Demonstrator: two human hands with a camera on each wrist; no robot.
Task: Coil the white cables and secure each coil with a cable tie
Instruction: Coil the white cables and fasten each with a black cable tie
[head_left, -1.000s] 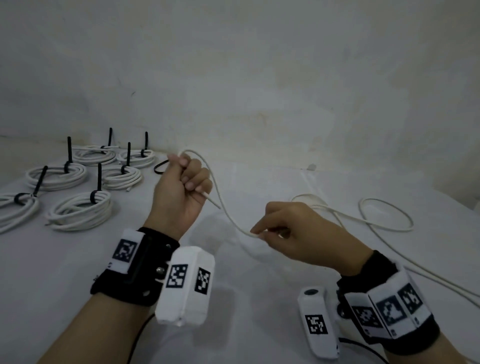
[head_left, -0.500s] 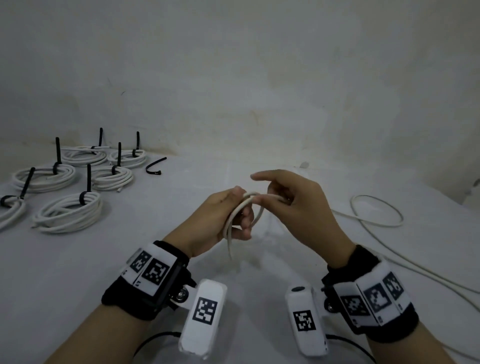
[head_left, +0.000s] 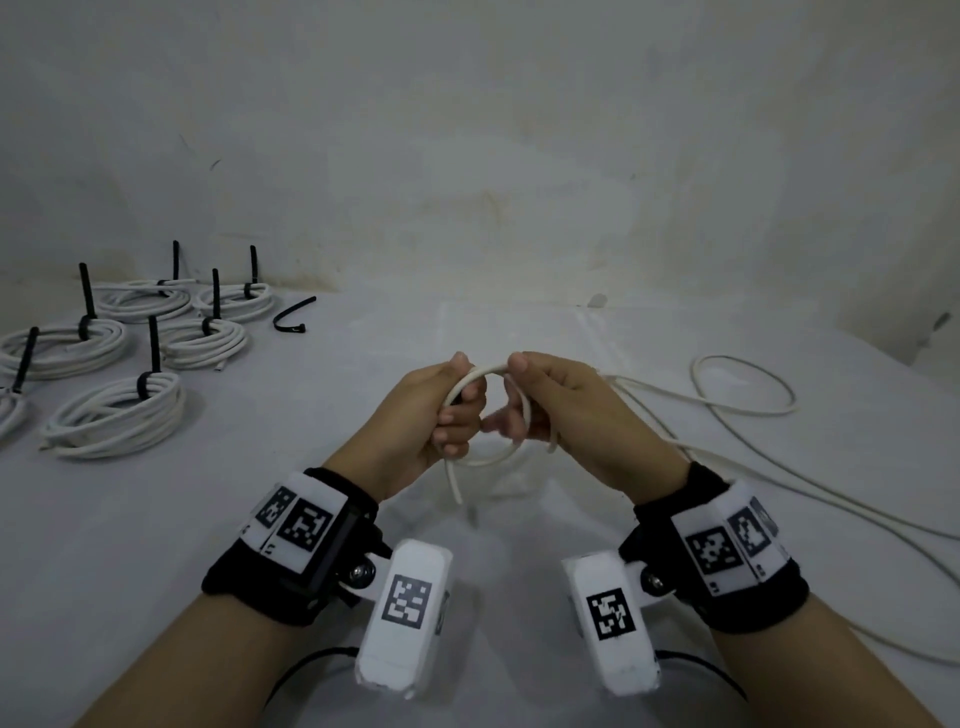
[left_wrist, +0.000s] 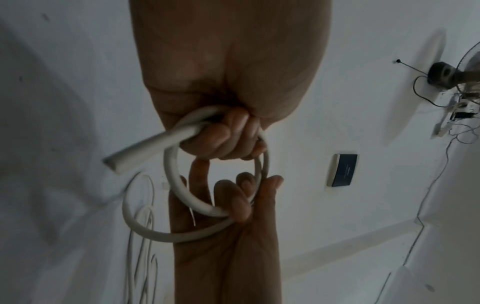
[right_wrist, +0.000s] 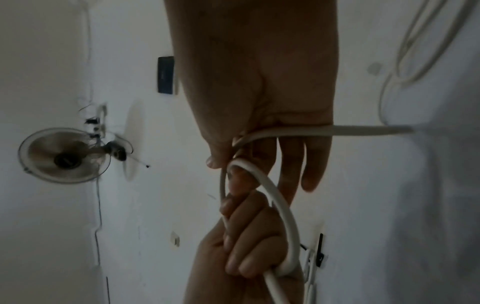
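Hands work above the pale surface (head_left: 156, 519): left hand (head_left: 431, 415) grips the thin white round cable (head_left: 488, 457) at its first loop, right hand (head_left: 566, 410) pinching alongside. Light, springy cable likely uncoils unless clamped where the turns cross.

Round metal-caged wall fan (right_wrist: 64, 158) mounted on pale plaster wall (head_left: 467, 156), thin dark wires (right_wrist: 97, 205) hanging beneath. Dark rectangular wall panel (left_wrist: 342, 170) nearby. White cloth-covered tabletop (head_left: 156, 519) below.

surface: white table (head_left: 363, 519) | left of grip: tied coils (head_left: 117, 415), loose black tie (head_left: 293, 317) | right: slack white cable (head_left: 743, 384)
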